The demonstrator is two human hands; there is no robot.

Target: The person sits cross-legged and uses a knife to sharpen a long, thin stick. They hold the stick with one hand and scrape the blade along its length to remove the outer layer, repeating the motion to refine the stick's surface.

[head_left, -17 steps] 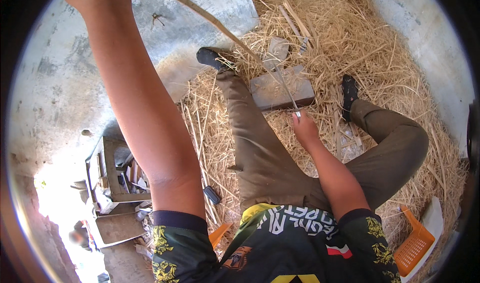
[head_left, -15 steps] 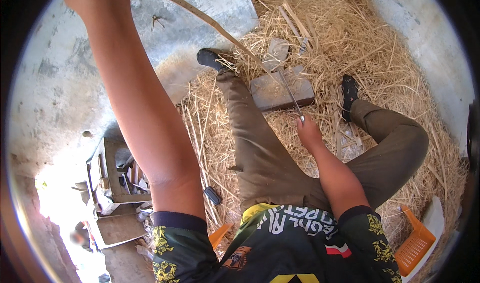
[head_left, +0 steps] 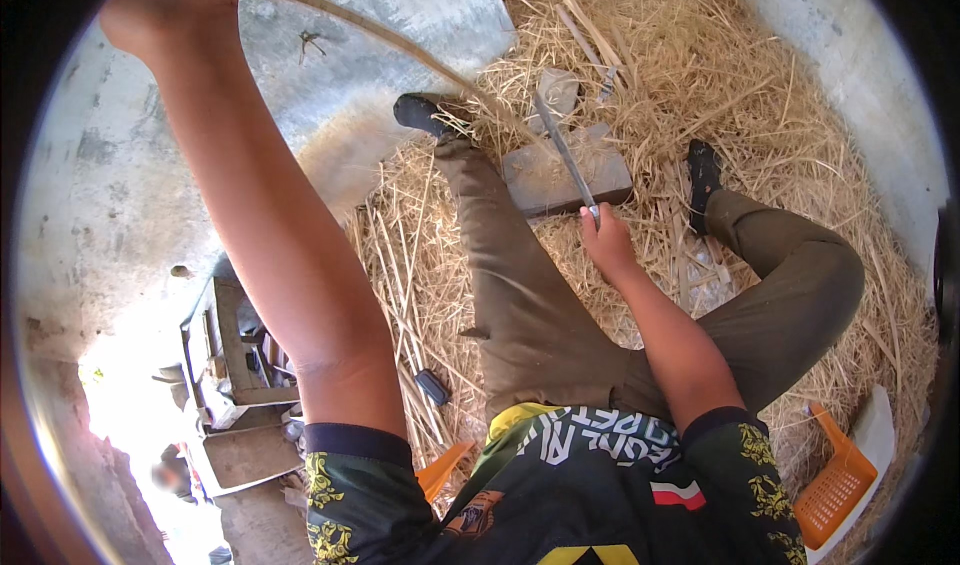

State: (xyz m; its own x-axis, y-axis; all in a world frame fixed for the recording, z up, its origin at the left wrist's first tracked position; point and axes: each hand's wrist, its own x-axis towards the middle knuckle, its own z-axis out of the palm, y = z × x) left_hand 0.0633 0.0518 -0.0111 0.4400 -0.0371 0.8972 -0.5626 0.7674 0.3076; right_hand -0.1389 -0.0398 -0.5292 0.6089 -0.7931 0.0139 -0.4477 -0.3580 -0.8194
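1. Up high at the far left, the left hand (head_left: 165, 10) has its fingers shut tight around a long bent strip (head_left: 400, 45).
2. The strip runs down to a flat block (head_left: 565, 180) in the straw (head_left: 800, 115).
3. The right hand (head_left: 608, 245) has its fingers closed on a knife (head_left: 565, 155), whose blade lies over the block just past them.

1. The left arm stretches far up and forward, elbow nearly straight, and the left hand (head_left: 165, 10) at the upper left is closed in a fist.
2. The right arm reaches forward between the legs with a slight bend, and the right hand (head_left: 607, 243) is curled shut, knuckles up.
3. The hands are well apart.
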